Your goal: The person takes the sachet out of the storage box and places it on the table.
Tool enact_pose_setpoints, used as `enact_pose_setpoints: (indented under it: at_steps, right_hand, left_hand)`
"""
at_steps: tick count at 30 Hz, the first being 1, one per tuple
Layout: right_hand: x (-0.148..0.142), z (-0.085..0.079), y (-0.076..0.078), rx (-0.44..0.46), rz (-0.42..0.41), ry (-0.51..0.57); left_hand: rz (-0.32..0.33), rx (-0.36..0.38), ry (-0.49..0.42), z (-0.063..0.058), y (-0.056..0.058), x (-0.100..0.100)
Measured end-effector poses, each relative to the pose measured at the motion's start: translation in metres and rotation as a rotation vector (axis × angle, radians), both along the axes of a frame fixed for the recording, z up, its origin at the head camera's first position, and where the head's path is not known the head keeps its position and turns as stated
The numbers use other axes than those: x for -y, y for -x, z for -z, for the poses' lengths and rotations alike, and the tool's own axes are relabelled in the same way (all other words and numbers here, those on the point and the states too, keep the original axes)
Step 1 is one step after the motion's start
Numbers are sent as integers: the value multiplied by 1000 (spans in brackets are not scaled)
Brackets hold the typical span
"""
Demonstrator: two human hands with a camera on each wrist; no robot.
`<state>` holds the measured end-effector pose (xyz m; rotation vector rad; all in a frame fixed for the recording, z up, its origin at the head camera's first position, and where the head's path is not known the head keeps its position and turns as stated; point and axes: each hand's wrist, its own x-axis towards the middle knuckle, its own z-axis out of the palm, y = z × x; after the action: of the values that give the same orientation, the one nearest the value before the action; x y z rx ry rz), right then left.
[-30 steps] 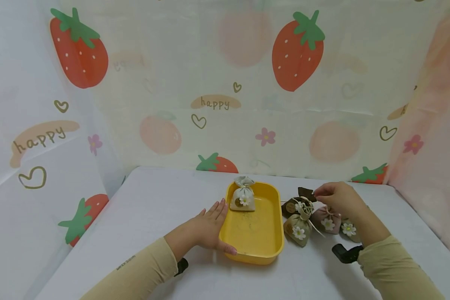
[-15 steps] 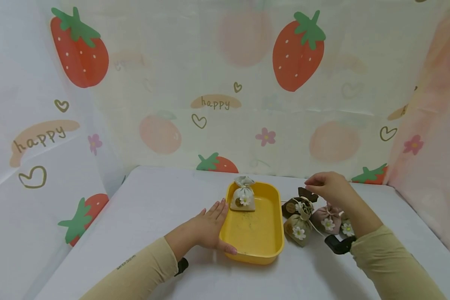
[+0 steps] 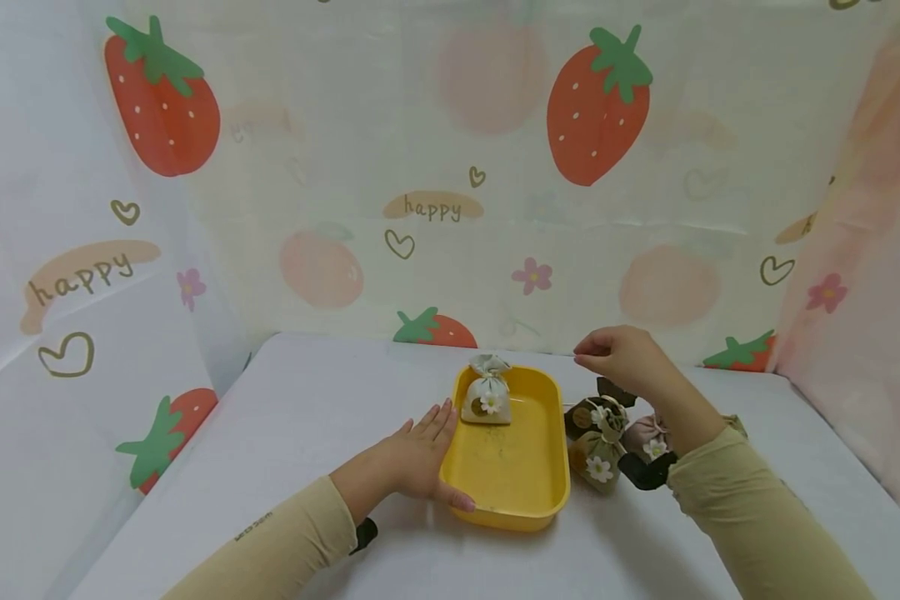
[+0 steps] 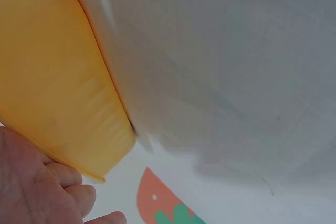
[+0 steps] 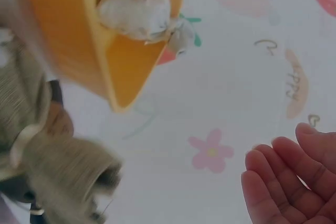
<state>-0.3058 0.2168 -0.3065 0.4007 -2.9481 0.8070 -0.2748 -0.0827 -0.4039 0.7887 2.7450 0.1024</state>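
My left hand (image 3: 408, 458) rests with straight fingers along the left rim of a yellow tray (image 3: 506, 518), its thumb at the near corner. In the left wrist view the fingers (image 4: 65, 174) touch the tray's rim. Inside the tray's far left part sits a white drawstring pouch (image 3: 487, 400) with a flower. My right hand (image 3: 630, 367) hangs in the air right of the tray, its fingers loosely bent and holding nothing. Below it lie a dark brown pouch (image 3: 585, 415), an olive pouch (image 3: 587, 475) and a pink pouch (image 3: 640, 432), the last partly hidden by my wrist.
Another greenish pouch (image 3: 735, 425) is mostly hidden behind my right forearm. The white tabletop (image 3: 330, 392) runs back to a cloth wall (image 3: 330, 150) printed with strawberries. Side cloths stand at left and right.
My right hand has moved left and up, away from the pouches, with nothing in it. My left hand, the tray and the white pouch have stayed in place.
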Motion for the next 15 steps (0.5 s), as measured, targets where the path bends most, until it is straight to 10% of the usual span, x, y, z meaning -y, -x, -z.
enact_pose_setpoints:
  at_steps: [15]
  right_hand:
    - [37,-1,15,24,-13,58]
  left_hand:
    - [-2,1,-7,-2,-2,0]
